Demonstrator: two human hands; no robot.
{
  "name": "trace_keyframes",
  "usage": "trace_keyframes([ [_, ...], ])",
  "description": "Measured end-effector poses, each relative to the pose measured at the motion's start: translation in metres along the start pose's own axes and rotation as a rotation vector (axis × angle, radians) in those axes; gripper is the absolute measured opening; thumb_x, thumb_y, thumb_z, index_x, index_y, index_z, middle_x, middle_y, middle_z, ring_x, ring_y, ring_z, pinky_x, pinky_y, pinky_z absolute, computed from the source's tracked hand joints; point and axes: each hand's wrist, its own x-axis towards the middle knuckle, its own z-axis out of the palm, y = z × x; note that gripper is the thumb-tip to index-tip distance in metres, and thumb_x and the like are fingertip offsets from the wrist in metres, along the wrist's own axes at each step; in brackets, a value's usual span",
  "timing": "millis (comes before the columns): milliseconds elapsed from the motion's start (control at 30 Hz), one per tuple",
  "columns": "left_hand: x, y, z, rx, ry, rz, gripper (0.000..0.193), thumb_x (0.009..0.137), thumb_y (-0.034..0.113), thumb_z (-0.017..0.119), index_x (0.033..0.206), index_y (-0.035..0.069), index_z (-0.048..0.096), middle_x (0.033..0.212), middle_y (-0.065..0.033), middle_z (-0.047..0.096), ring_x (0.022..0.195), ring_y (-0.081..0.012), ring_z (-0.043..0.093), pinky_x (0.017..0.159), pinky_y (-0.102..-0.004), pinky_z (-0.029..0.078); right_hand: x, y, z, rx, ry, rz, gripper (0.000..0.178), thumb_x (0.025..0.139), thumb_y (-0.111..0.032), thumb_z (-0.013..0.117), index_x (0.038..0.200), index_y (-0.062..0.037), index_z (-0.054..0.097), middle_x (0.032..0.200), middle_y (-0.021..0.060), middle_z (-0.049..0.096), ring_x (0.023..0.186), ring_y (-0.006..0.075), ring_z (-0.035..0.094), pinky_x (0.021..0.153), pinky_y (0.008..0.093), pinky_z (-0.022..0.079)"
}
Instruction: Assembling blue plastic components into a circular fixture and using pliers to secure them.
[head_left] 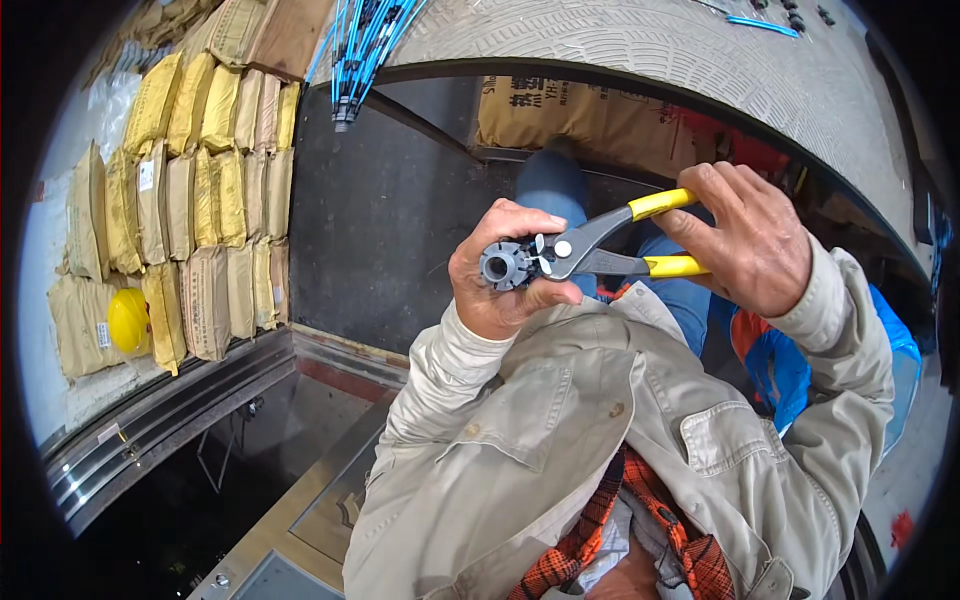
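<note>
Fingers [522, 218] of the left hand [482, 305] close round a grey notched cylinder [512, 262], its round open end facing up. The index finger lies along the far side and the thumb along the near side, so the piece sits between them with its right edge bare. There the jaws of a pair of pliers [574, 246] meet the notched rim; whether they pinch anything cannot be told. The right hand [755, 245] grips the pliers' yellow handles, which stand apart, the upper one running under its bent fingers.

Just beyond the hands are the person's blue jeans [550, 188] and, nearer, a beige jacket [560, 400]. Ahead is a patterned grey counter [620, 35], with a bundle of blue rods [366, 45] at its left end and a printed sack [590, 125] beneath. Far left, stacked yellow and tan sacks [207, 200] stand behind a yellow hard hat [128, 320].
</note>
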Motion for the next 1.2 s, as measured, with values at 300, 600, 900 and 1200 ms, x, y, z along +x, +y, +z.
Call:
trace_keyframes([
  [300, 0.001, 0.0, -0.003, -0.006, 0.022, -0.032, 0.055, 0.051, 0.028, 0.086, 0.093, 0.005, 0.06, 0.087, -0.0068, 0.061, 0.071, -0.0145, 0.048, 0.067, -0.0264, 0.041, 0.003, 0.0, 0.029, -0.018, 0.089, 0.008, 0.026, 0.072, -0.023, 0.068, 0.077, -0.0054, 0.049, 0.075, 0.0075, 0.044, 0.057, 0.017, 0.042, 0.052, 0.0271, 0.04],
  [600, 0.0, -0.003, -0.014, -0.107, -0.06, -0.086, 0.055, 0.05, 0.028, 0.086, 0.093, 0.006, 0.058, 0.085, -0.0064, 0.061, 0.071, -0.0147, 0.049, 0.067, -0.0271, 0.042, 0.015, 0.016, -0.015, 1.032, -0.318, 0.129, 0.024, 0.074, -0.015, 0.067, 0.082, -0.0043, 0.047, 0.066, 0.0066, 0.053, 0.047, 0.0206, 0.048, 0.046, 0.0287, 0.041],
  [900, 0.002, -0.009, -0.014, -0.122, -0.086, -0.028, 0.057, 0.051, 0.034, 0.085, 0.092, 0.007, 0.056, 0.084, -0.0075, 0.061, 0.074, -0.0162, 0.053, 0.069, -0.0275, 0.044, 0.012, 0.006, -0.009, 0.736, -0.336, 0.087, 0.03, 0.072, -0.006, 0.067, 0.093, -0.0036, 0.045, 0.068, 0.0071, 0.06, 0.048, 0.0265, 0.058, 0.044, 0.0328, 0.044],
  [1200, 0.007, -0.014, -0.016, -0.103, -0.073, 0.017, 0.061, 0.057, 0.045, 0.079, 0.095, 0.004, 0.054, 0.084, -0.0077, 0.058, 0.073, -0.0163, 0.053, 0.069, -0.0274, 0.045, 0.003, -0.053, 0.094, 0.534, 0.37, 0.213, 0.025, 0.072, -0.002, 0.06, 0.089, -0.0046, 0.042, 0.064, 0.0075, 0.055, 0.04, 0.0263, 0.05, 0.041, 0.0352, 0.04],
])
